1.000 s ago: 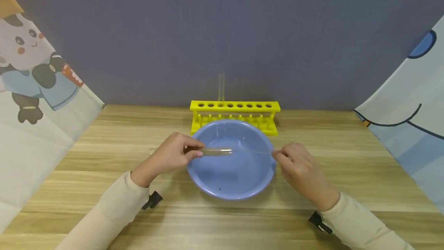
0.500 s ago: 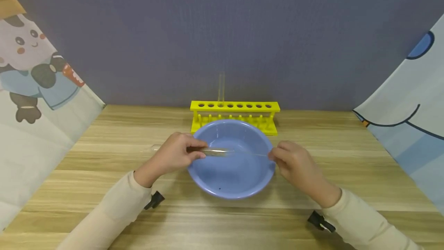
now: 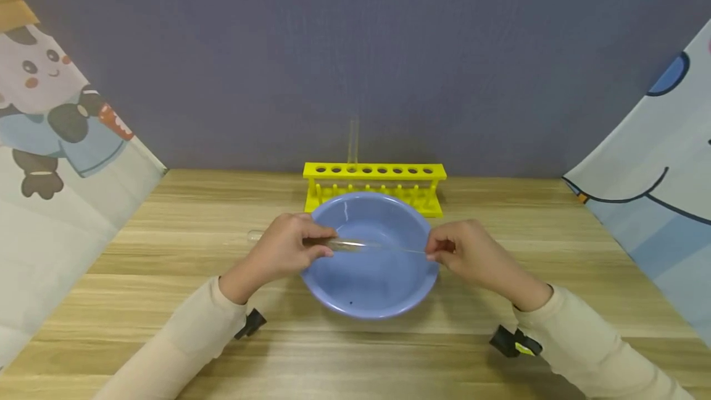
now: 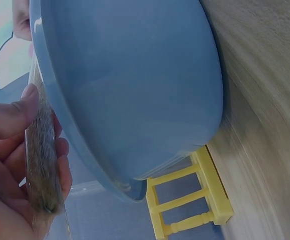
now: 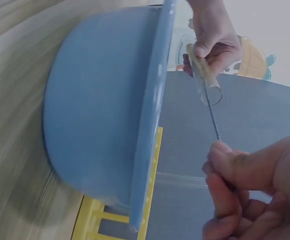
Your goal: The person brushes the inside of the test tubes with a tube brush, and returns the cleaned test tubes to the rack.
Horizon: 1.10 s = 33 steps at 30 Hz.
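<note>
My left hand (image 3: 286, 245) grips a clear glass test tube (image 3: 353, 244), which lies nearly level over the blue basin (image 3: 369, 313). Its mouth faces right and its rounded end sticks out left of the hand. Inside the glass sit the bristles of a test tube brush (image 4: 42, 160), as the left wrist view shows. The brush's twisted wire handle (image 5: 212, 115) runs out of the mouth. Its end is pinched between thumb and fingers of my right hand (image 3: 469, 249), at the basin's right rim. The wire's very tip is hidden by those fingers.
Behind the basin stands a yellow test tube rack (image 3: 374, 170) with a row of holes and pegs. One clear test tube (image 3: 353, 144) is upright in it. A grey-blue panel (image 3: 366, 60) rises at the back of the wooden table (image 3: 355, 357).
The right hand has moved left, nearer the tube's mouth, so less wire shows; its fingers have turned on the handle. The left hand with the tube has shifted slightly right.
</note>
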{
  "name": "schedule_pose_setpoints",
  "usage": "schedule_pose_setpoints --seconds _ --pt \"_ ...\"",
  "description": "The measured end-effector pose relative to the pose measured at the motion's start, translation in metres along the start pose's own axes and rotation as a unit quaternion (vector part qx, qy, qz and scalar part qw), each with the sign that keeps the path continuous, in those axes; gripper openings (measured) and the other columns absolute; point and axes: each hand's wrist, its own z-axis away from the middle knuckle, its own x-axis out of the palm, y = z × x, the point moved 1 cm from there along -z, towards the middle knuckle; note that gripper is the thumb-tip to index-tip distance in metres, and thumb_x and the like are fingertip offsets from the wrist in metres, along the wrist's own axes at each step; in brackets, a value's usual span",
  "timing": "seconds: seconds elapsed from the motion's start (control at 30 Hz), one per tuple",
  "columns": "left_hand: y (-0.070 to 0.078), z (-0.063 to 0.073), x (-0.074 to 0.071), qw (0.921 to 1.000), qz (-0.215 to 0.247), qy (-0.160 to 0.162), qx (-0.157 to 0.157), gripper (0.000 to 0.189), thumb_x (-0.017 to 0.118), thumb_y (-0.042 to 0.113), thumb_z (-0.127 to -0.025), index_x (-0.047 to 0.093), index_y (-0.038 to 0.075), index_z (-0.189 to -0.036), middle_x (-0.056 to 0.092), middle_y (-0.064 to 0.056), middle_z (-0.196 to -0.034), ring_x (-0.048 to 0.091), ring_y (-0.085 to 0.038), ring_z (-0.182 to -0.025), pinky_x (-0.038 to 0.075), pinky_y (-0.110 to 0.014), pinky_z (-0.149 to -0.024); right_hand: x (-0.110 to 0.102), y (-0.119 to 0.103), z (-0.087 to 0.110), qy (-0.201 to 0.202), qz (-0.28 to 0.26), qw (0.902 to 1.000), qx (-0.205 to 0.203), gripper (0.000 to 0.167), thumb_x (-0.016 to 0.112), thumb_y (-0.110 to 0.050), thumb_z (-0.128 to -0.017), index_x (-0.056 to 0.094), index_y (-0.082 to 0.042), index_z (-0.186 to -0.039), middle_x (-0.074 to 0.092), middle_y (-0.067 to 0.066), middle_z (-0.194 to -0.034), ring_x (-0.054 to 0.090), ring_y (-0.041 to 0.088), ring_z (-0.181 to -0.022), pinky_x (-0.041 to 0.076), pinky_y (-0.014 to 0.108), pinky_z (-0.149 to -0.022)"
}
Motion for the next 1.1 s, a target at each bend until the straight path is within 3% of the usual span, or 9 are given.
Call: schedule_pose_setpoints --seconds 0.1,0.27,0.47,0.57,0.7,0.83,1.1 --pt "0.001 -0.001 0.001 0.9999 -0.009 0.009 0.004 0.027 0.081 0.01 -0.072 0.075 0.004 -0.097 0.068 -0.003 -0.079 0.048 -0.006 -0.062 0.043 -0.019 -0.048 -0.002 0.001 -0.003 -0.03 -0.039 0.998 0.039 0.015 0.069 0.009 -0.077 0.065 -0.004 -0.07 0.064 0.003 -0.068 0.051 0.005 -0.059 0.046 0.021 -0.05" --pt "0.003 -0.001 0.003 0.9995 -0.019 0.022 0.012 0.027 0.082 0.011 -0.07 0.075 0.006 -0.096 0.067 0.001 -0.075 0.046 -0.005 -0.06 0.041 -0.02 -0.048 -0.004 0.002 -0.007 -0.059 -0.081 0.9927 0.067 0.011 0.07 0.005 -0.078 0.065 -0.002 -0.072 0.062 0.005 -0.067 0.048 0.006 -0.056 0.042 0.019 -0.047" --pt "0.004 -0.001 0.005 0.9988 -0.029 0.024 0.033 0.027 0.082 0.012 -0.07 0.076 0.005 -0.095 0.067 0.001 -0.075 0.047 -0.005 -0.061 0.041 -0.018 -0.049 0.0 0.002 -0.011 -0.073 -0.091 0.9903 0.076 0.013 0.07 0.006 -0.078 0.064 -0.003 -0.071 0.06 0.002 -0.064 0.046 0.007 -0.056 0.041 0.019 -0.048" --pt "0.004 -0.002 0.006 0.9986 -0.031 0.026 0.033 0.027 0.082 0.012 -0.07 0.076 0.006 -0.095 0.068 0.001 -0.075 0.048 -0.005 -0.061 0.041 -0.018 -0.049 0.005 0.001 -0.013 -0.054 -0.057 0.9953 0.057 0.017 0.07 0.008 -0.077 0.063 -0.005 -0.068 0.059 0.0 -0.064 0.048 0.006 -0.056 0.043 0.02 -0.049" --pt "0.005 -0.002 0.007 0.9984 -0.034 0.032 0.032 0.027 0.083 0.012 -0.07 0.076 0.006 -0.096 0.07 0.0 -0.079 0.049 -0.006 -0.061 0.041 -0.018 -0.049 0.012 -0.004 -0.015 0.008 0.052 0.9986 -0.002 0.024 0.071 0.011 -0.073 0.061 -0.009 -0.065 0.058 -0.003 -0.063 0.048 0.006 -0.058 0.044 0.02 -0.05" --pt "0.005 -0.003 0.007 0.9984 -0.027 0.037 0.033 0.027 0.082 0.011 -0.07 0.075 0.005 -0.096 0.071 -0.001 -0.081 0.048 -0.006 -0.061 0.041 -0.018 -0.048 0.019 -0.011 -0.015 0.075 0.148 0.9834 -0.073 0.029 0.069 0.016 -0.068 0.06 -0.011 -0.064 0.057 -0.003 -0.063 0.05 0.01 -0.059 0.045 0.023 -0.052" --pt "0.007 -0.003 0.006 0.9992 -0.019 0.029 0.022 0.027 0.082 0.011 -0.072 0.075 0.005 -0.097 0.07 -0.002 -0.081 0.048 -0.006 -0.061 0.041 -0.018 -0.048 0.033 -0.01 -0.013 0.129 0.184 0.9624 -0.153 0.03 0.07 0.019 -0.064 0.057 -0.008 -0.066 0.052 -0.001 -0.064 0.049 0.012 -0.061 0.047 0.023 -0.054"
